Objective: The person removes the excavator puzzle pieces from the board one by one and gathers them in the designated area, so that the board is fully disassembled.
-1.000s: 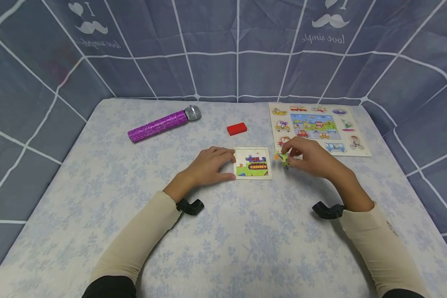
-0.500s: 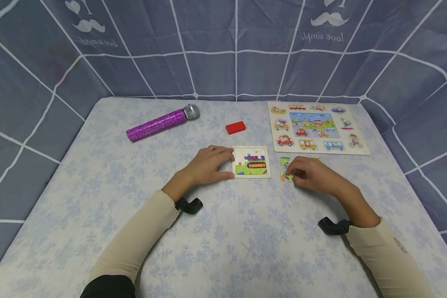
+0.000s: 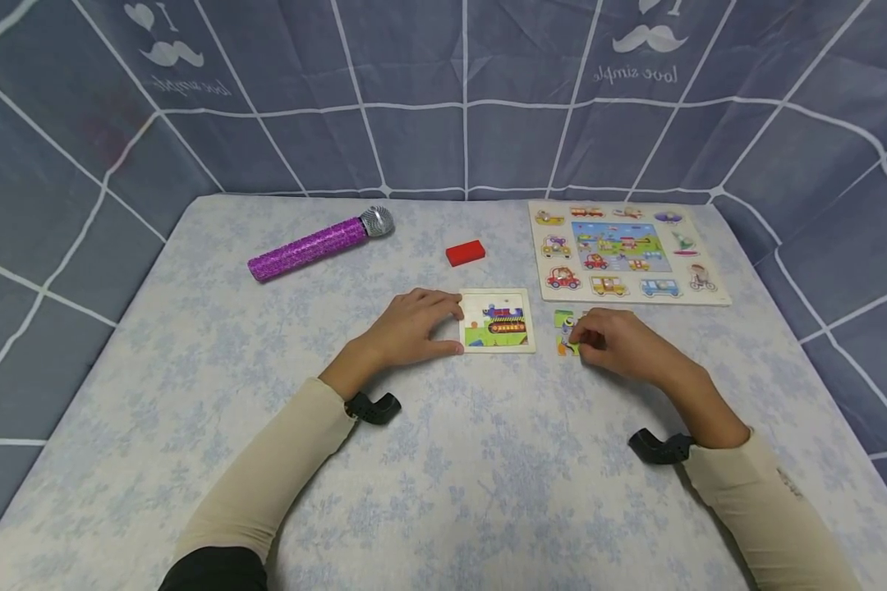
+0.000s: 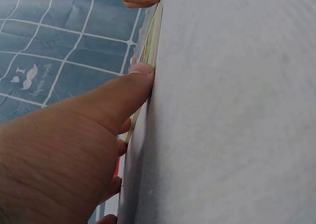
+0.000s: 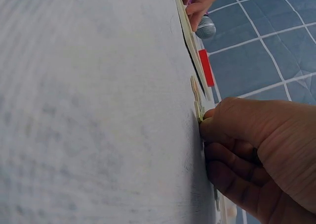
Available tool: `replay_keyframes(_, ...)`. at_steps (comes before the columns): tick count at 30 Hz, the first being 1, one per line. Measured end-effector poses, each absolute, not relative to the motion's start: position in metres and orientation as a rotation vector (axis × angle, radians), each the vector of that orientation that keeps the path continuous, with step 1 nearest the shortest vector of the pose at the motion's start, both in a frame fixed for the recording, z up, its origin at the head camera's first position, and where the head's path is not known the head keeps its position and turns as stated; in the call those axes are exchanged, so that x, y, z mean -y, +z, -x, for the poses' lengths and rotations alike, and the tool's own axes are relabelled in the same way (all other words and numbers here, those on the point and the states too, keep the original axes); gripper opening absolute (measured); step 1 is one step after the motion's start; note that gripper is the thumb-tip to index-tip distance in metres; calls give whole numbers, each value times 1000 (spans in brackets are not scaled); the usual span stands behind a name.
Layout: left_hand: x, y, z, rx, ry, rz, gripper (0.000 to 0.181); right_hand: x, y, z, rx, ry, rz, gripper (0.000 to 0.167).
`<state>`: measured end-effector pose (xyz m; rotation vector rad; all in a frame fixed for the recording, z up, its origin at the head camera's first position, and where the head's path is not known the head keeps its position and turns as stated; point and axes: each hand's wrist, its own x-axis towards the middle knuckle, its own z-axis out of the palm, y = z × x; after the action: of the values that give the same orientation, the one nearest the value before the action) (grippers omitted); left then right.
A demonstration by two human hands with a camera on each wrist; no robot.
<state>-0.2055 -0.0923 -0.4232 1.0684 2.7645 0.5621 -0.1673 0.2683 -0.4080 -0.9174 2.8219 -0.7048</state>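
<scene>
Puzzle piece (image 5: 198, 110) sitting between thumb and forefinger of the right hand (image 3: 621, 346)

Low over the worktop (image 3: 443, 476), the right hand is pinching the piece, its other fingers curling in beneath the palm. Further colourful pieces (image 3: 563, 318) are lying just beside it, between this hand and a framed puzzle (image 3: 498, 350); under the fingers, where one piece is ending and the next beginning is hard to tell. The framed puzzle is lying flat near the middle of the worktop, nearer the far edge than the near one, showing a tracked vehicle on green ground. The left hand (image 3: 408, 332) is touching its left edge with relaxed, spread fingers, the thumb resting at the near left corner.

A puzzle board (image 3: 621, 242) with vehicle shapes is filling the area by the far right corner. Near the far edge, a red block (image 3: 466, 253) is lying between the board and a purple microphone (image 3: 306, 250), which is slanting towards the far left corner, its silver head pointing right. Beyond the far edge, a grey-blue curtain (image 3: 517, 57) with white lines is hanging.
</scene>
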Motion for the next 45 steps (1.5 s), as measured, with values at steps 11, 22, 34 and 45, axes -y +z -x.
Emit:
replay_keyframes(11,93,-424,206,-2760,562,-1067,47,-268,-409,167,-2821,-733,900,18)
replay_keyframes(22,94,-424,206,-2761,544,-1055,48,-273,-403,166,-2768,-876,907,17)
replay_keyframes(34,93,-425,207,-2757,536,-1057,49,-231,-391,185,-2705,-790,1014,27)
replay_keyframes(45,94,-425,208,-2763,545,-1083,49,-173,-393,210,-2713,-539,958,40)
